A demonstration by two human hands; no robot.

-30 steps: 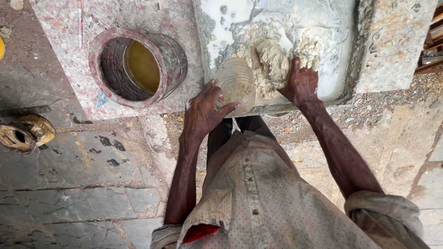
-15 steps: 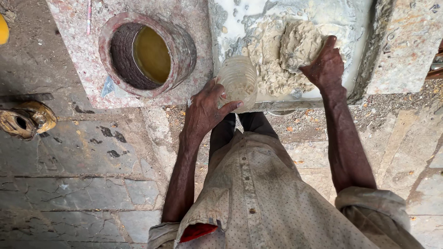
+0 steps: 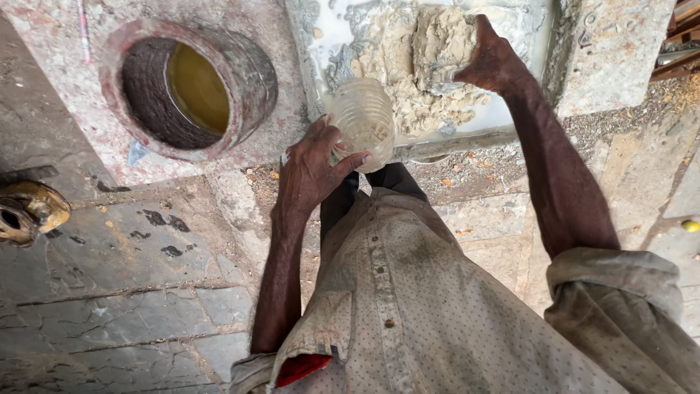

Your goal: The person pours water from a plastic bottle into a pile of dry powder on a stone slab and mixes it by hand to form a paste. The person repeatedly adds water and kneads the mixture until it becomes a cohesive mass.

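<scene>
My left hand (image 3: 312, 166) grips a clear ribbed plastic jar (image 3: 362, 120), smeared with pale paste, at the near edge of a flat slab (image 3: 521, 29). On that slab lies a heap of wet, beige clay (image 3: 408, 66) in a whitish puddle. My right hand (image 3: 490, 60) presses against a thick lump of the clay at the heap's far right side. Both forearms reach forward from rolled-up shirt sleeves.
A round opening with a reddish rim (image 3: 191, 89) holds yellowish liquid, left of the slab. A rusty metal fitting (image 3: 28, 213) sits on the cracked stone floor at far left. Gravel and a concrete block (image 3: 612, 51) lie to the right.
My left hand went from resting at the slab's edge to holding the jar and lifting it. My right hand moved farther up the heap, pushing a lump of clay.
</scene>
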